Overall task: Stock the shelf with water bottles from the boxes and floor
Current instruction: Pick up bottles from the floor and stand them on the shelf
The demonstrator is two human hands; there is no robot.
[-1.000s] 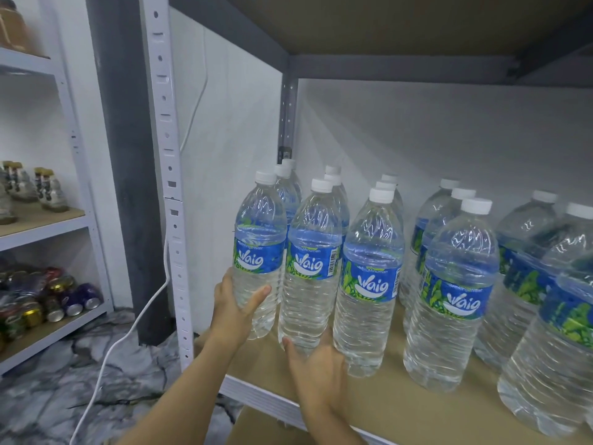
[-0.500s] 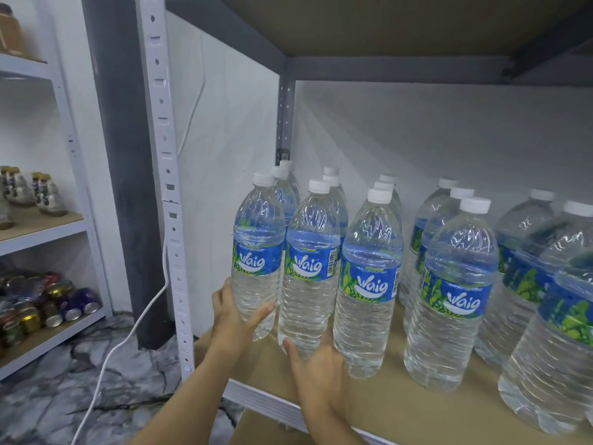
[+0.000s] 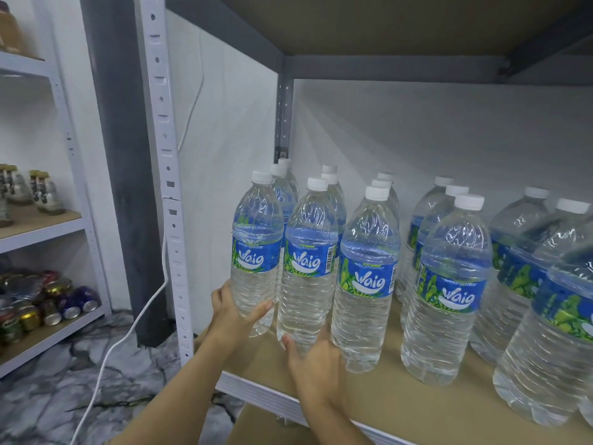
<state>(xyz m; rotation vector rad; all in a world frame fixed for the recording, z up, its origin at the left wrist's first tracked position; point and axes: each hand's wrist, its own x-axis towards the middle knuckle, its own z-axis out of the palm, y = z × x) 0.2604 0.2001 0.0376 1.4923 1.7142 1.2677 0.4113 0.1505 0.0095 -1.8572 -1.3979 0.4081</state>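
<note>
Body in view: left hand (image 3: pixel 232 313) and right hand (image 3: pixel 313 358), both bare. Left forearm (image 3: pixel 179 390) is uncovered along all of its visible length, down to the lower frame edge. Right forearm (image 3: pixel 333 422) is likewise uncovered from wrist to frame edge. Both wrists are slim. Fingernail detail too small to resolve.
</note>
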